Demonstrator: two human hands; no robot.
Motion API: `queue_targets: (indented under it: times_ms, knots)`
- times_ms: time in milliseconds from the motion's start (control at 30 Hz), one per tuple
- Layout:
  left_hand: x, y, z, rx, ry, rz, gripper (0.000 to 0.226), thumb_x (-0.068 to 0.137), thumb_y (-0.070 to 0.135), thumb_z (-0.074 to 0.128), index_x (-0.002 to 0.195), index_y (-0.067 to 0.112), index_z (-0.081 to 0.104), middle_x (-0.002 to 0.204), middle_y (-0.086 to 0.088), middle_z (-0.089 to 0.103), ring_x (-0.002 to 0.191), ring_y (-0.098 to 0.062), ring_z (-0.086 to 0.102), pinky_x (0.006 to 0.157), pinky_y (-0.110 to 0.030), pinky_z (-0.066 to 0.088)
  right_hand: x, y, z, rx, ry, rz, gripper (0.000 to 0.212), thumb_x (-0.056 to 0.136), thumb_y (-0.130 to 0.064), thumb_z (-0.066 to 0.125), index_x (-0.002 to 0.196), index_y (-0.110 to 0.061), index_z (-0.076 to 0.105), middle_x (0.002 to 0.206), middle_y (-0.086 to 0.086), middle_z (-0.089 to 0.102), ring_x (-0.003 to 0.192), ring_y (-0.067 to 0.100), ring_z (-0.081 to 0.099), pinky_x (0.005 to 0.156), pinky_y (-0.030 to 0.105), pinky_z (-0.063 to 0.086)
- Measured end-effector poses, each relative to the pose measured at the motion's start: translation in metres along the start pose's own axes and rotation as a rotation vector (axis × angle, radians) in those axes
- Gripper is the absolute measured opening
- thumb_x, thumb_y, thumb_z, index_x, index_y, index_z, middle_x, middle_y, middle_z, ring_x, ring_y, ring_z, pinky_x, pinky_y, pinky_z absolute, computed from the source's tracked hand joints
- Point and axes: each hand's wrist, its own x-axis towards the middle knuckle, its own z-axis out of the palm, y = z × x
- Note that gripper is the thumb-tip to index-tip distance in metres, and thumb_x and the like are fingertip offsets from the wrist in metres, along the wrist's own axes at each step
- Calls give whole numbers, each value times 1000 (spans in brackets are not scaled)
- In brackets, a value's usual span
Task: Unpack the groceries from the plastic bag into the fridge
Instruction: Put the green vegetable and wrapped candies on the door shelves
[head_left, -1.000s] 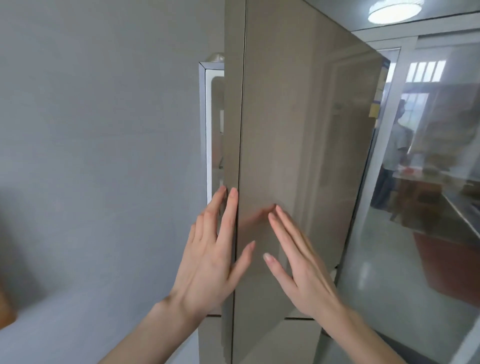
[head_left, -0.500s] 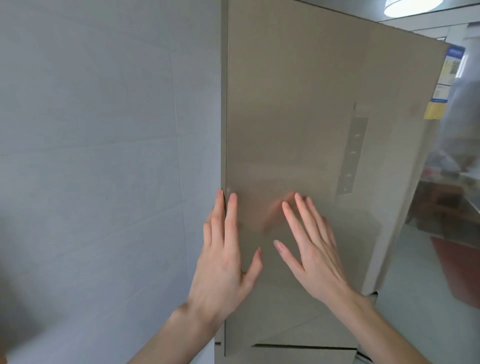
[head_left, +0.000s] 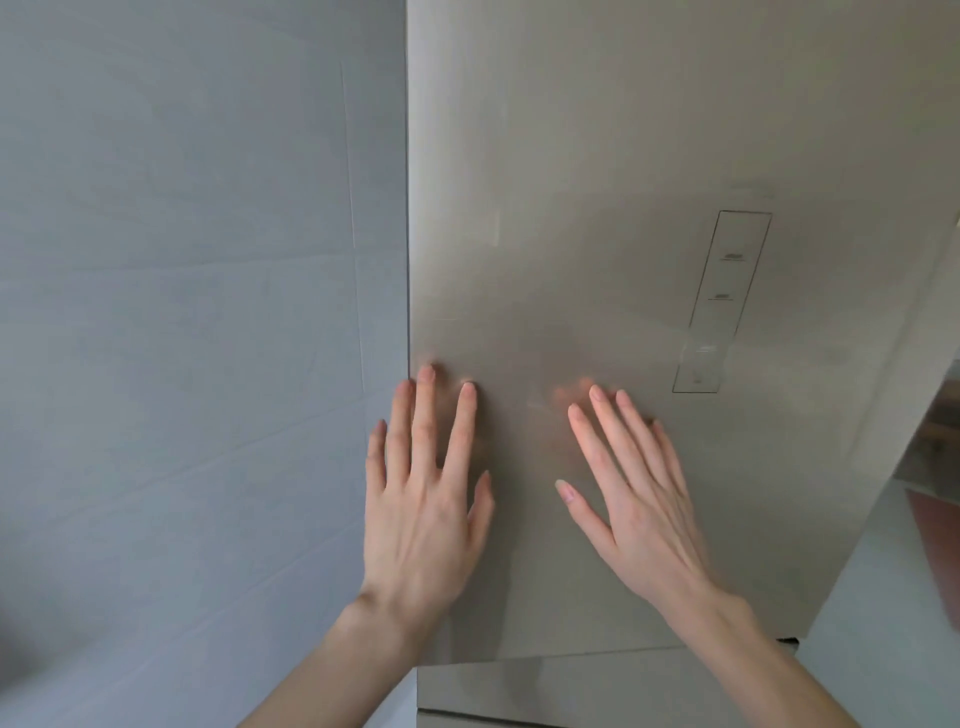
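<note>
The beige upper fridge door fills most of the view and sits flush against the fridge body, with no gap showing. My left hand presses flat on the door near its left edge, fingers straight and spread. My right hand presses flat on the door further right, fingers straight. A narrow control panel is set into the door at the right. The fridge interior, the plastic bag and the groceries are out of sight.
A grey tiled wall stands directly left of the fridge. A lower fridge door begins just below the upper one. At the far right a strip of light floor and a reddish mat edge show.
The fridge door has swung from partly open to shut under both palms. My view has turned to face the door front, and the room at the right has mostly dropped out of view.
</note>
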Motion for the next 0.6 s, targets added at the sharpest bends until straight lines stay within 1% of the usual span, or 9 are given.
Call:
queue_targets:
  times_ms: [133, 200, 300, 433, 500, 600]
  knots:
    - [8, 6, 24, 94, 26, -16, 87, 95, 39, 65, 165, 14, 20, 172, -19, 12, 160, -38, 11, 126, -56, 22, 3, 19, 10, -38, 16, -42, 64, 107, -46, 42, 163, -19, 28, 173, 2, 17, 160, 25, 17, 124, 56, 27]
    - [12, 9, 34, 89, 51, -31, 86, 96, 40, 64, 165, 11, 20, 171, -22, 12, 160, -39, 11, 126, -56, 22, 3, 28, 15, -63, 21, -67, 62, 107, -45, 43, 162, -20, 30, 173, 3, 18, 160, 25, 18, 123, 56, 28]
    - [17, 10, 45, 45, 87, -49, 84, 98, 41, 63, 164, 9, 22, 170, -25, 12, 160, -41, 9, 124, -56, 28, 4, 41, 20, -116, 28, -92, 62, 107, -45, 45, 162, -22, 31, 172, 2, 20, 159, 25, 20, 123, 55, 29]
    - [22, 11, 55, 26, 117, -65, 84, 99, 42, 63, 164, 9, 21, 171, -23, 12, 160, -40, 8, 123, -56, 28, 5, 51, 28, -150, 38, -120, 63, 105, -44, 50, 162, -23, 32, 172, 2, 22, 158, 26, 22, 123, 53, 29]
    - [25, 13, 59, -3, 124, -78, 83, 100, 42, 62, 165, 10, 20, 171, -20, 13, 160, -38, 8, 125, -54, 27, 6, 53, 32, -154, 42, -120, 63, 105, -45, 49, 162, -23, 32, 172, 2, 22, 158, 25, 22, 123, 53, 29]
    - [30, 15, 64, -38, 116, -90, 83, 101, 42, 60, 165, 12, 18, 172, -17, 13, 161, -36, 7, 129, -46, 19, 10, 55, 38, -158, 56, -124, 62, 105, -43, 48, 162, -23, 33, 172, 2, 22, 158, 25, 23, 123, 53, 30]
